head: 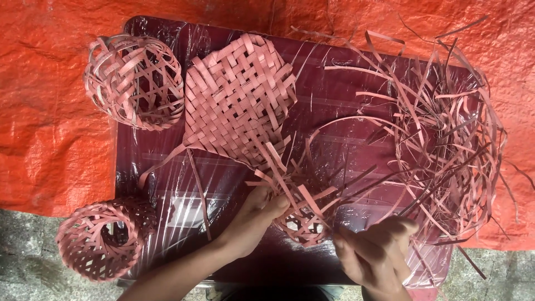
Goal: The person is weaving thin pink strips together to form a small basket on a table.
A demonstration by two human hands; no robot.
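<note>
The table [334,106] is a deep maroon under glossy clear film that throws pale streaks of glare. Around it lies a bright orange-red tarp [50,139], crinkled, and below that a strip of mottled grey ground [28,251]. The flat woven mat [237,100] is dusty pink in a tight diagonal checker plait. Both finished baskets [134,81] [100,239] share that pink, woven in an open lattice of triangular gaps. The loose strips [446,139] are pink too, some darker in shadow.

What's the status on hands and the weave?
Left hand grips half-woven basket. Right hand pinches a strip at its edge. Loose strips piled right; woven mat just behind.
</note>
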